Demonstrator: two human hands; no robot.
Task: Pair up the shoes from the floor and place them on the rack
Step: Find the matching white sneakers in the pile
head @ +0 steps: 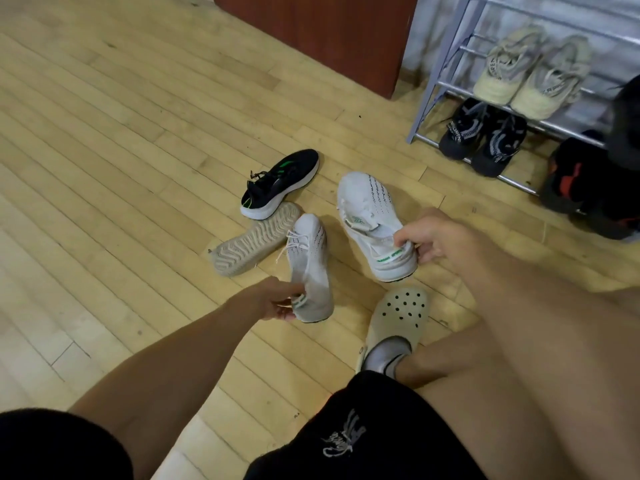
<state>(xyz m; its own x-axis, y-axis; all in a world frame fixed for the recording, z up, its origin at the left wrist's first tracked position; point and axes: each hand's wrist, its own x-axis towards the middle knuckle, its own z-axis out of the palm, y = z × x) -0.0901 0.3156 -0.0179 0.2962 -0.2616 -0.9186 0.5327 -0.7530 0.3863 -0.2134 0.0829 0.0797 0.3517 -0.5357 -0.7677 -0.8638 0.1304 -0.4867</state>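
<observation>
Left hand (273, 301) pinching the heel of one white sneaker (310, 268); right hand (429, 239) gripping the heel collar of its mate (372, 223), both shoes on the wooden floor (104, 168). Beside the left one, an overturned beige shoe (252, 242) and a black sneaker (282, 181). At upper right, the metal rack (446, 64) holds a beige pair (530, 72) above a black pair (483, 136).

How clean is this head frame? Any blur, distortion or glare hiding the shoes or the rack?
Head view: wide-angle bending curves the floorboards and rack; the near right forearm is smeared and soft; the white sneakers at the left hand and right hand read clearly; the dark shoes at the rack's right edge sink into shadow; no strong glare.
</observation>
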